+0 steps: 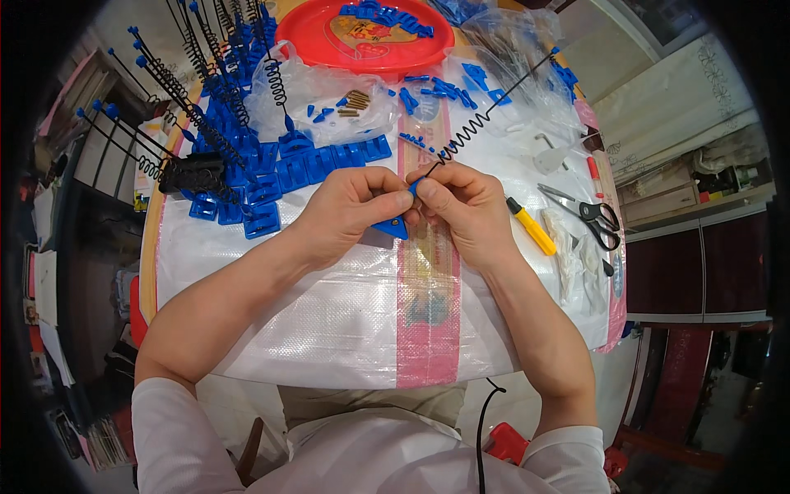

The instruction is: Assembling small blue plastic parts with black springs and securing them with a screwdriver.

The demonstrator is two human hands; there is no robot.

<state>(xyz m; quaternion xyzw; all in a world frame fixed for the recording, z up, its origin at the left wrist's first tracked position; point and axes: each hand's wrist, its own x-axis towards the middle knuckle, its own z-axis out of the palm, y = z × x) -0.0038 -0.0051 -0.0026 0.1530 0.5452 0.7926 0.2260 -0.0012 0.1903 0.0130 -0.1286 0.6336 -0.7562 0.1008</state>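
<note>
My left hand [344, 210] and right hand [467, 204] are together, pinching a blue fitting [415, 187] on a coiled black wire [471, 132]; loads of blue-based springs [297, 146] look done; loose blue clips [445, 89] to go, I guess

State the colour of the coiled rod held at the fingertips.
The coiled rod is black; the head view shows it best.

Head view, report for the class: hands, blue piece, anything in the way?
Left hand, right hand: both pinched at blue piece. Coiled wire slants up rightward from there. Nothing blocking seen; yellow tool beside right hand.
</note>
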